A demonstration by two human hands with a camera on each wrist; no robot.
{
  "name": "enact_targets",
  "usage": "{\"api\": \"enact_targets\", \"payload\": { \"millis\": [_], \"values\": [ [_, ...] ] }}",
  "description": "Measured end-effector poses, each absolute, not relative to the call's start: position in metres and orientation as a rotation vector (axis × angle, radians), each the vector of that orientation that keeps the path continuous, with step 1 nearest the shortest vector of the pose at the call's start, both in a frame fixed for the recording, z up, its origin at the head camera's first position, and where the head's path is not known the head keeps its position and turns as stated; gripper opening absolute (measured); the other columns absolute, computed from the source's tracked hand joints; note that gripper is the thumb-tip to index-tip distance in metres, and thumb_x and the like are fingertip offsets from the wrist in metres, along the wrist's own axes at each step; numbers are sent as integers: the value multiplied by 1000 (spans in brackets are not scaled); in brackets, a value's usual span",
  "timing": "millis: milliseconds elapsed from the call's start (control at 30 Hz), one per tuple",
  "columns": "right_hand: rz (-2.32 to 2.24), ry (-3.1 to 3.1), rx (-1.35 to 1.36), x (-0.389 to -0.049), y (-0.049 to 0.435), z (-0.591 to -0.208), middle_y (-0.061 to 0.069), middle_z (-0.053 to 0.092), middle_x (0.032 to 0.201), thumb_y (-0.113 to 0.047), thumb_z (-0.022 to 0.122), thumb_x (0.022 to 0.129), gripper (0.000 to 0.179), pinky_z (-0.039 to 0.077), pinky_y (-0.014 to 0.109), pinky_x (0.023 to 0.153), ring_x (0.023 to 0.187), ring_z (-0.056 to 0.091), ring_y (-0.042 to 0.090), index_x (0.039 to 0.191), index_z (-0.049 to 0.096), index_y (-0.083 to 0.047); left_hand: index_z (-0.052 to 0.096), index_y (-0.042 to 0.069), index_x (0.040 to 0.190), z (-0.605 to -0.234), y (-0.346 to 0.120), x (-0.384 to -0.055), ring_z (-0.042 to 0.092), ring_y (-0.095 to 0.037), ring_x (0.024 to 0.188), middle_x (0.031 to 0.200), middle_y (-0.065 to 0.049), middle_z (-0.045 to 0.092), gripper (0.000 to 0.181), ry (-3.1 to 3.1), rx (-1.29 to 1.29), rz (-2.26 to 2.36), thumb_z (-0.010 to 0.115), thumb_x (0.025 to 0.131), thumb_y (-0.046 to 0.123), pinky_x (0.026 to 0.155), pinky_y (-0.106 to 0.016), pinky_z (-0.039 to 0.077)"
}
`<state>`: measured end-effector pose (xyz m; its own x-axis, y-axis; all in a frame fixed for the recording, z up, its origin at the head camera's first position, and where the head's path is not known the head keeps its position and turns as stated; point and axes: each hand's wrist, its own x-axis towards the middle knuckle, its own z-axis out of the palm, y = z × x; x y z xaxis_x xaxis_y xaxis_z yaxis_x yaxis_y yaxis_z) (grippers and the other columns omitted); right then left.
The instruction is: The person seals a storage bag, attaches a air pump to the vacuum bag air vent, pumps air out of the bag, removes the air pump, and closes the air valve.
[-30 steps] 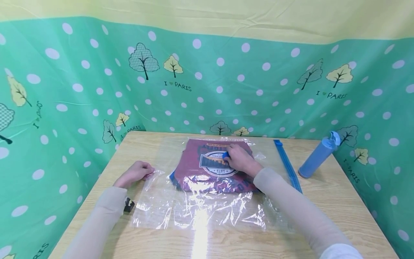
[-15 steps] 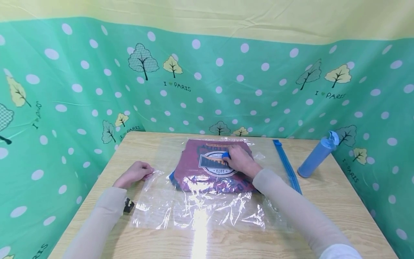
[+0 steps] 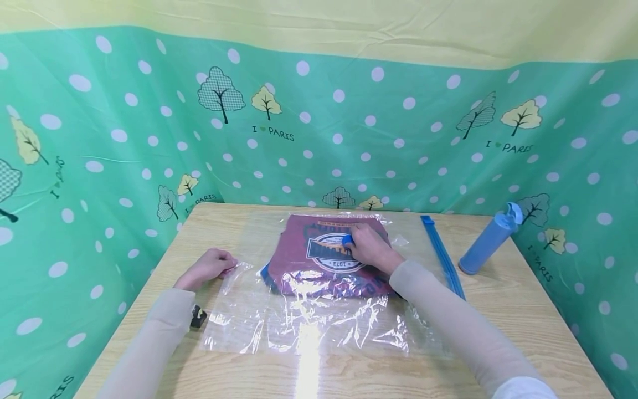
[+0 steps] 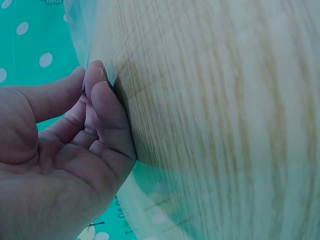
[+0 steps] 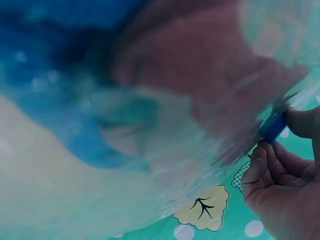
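OK so the clear bag [image 3: 249,321] is spread across the middle of the frame on the worktop [image 3: 538,332], wider left to right than front to back. There's a folded maroon shirt [image 3: 294,249] inside, its long side running left-right too, with some blue cloth peeking out at its left corner.

Left hand [image 3: 211,263] is left of center, thumb and fingers pinched together on the bag's left edge. Right hand [image 3: 370,246] is over the shirt, fingers clamped on a small blue piece [image 3: 347,239]. From the right wrist you can see it caught between thumb and fingers, right up against the film, but I can't tell what it's attached to.

Geometry is what matters imo: the blue piece is just left of the right knuckles, and the left hand's grip is well off to the left and a bit lower, so the right hand's way nearer.

Off to the right there's some blue strips [image 3: 441,249], slanting down-right, then a blue pump [image 3: 487,243].
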<state>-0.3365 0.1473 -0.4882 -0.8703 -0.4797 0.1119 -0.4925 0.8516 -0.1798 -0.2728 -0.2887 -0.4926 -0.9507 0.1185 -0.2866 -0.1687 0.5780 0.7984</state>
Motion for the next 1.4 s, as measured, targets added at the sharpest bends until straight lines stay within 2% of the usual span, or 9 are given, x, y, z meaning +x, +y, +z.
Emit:
{"api": "enact_targets", "payload": {
  "millis": [67, 267, 433, 633, 867, 1133, 1400],
  "values": [
    [306, -2958, 768, -336, 147, -488, 23, 66, 113, -25, 70, 103, 41, 56, 48, 95, 108, 65, 36, 123, 63, 10, 66, -2, 91, -492, -288, -273, 55, -14, 72, 81, -4, 61, 18, 2502, -41, 1313, 60, 105, 6, 63, -23, 50],
    [320, -2974, 687, -336, 146, -490, 17, 65, 106, -35, 72, 102, 42, 57, 46, 87, 99, 64, 30, 115, 64, 4, 66, -2, 90, -491, -287, -273, 55, -15, 72, 81, -5, 61, 18, 2506, -58, 1308, 60, 105, 6, 63, -24, 50],
    [329, -2956, 697, -336, 146, -491, 20, 66, 111, -31, 72, 102, 41, 56, 48, 94, 107, 65, 34, 117, 64, 6, 66, -2, 91, -491, -287, -273, 56, -15, 73, 82, -6, 62, 18, 2506, -76, 1307, 59, 105, 6, 64, -24, 50],
    [308, -2917, 739, -336, 147, -491, 20, 67, 105, -27, 73, 102, 39, 57, 47, 90, 101, 67, 34, 115, 64, 8, 66, -3, 91, -490, -287, -273, 57, -15, 74, 83, -6, 63, 18, 2506, -70, 1314, 60, 105, 6, 64, -24, 51],
    [295, -2927, 758, -337, 147, -492, 21, 66, 107, -24, 72, 102, 36, 56, 49, 93, 107, 65, 38, 113, 64, 9, 67, -3, 92, -491, -287, -273, 56, -15, 74, 83, -5, 62, 17, 2509, -78, 1305, 60, 105, 6, 64, -24, 50],
    [353, -2973, 721, -336, 146, -490, 26, 64, 119, -24, 70, 101, 44, 53, 51, 101, 116, 62, 41, 125, 61, 12, 66, -2, 92, -491, -287, -273, 56, -16, 73, 82, -5, 62, 17, 2503, -75, 1300, 60, 105, 6, 64, -24, 50],
    [407, -3033, 567, -335, 142, -487, 16, 62, 105, -39, 74, 100, 46, 56, 47, 90, 100, 64, 31, 115, 61, 4, 67, -3, 92, -491, -286, -272, 56, -16, 73, 81, -5, 61, 17, 2509, -69, 1300, 59, 106, 6, 62, -24, 49]
  ]
}}
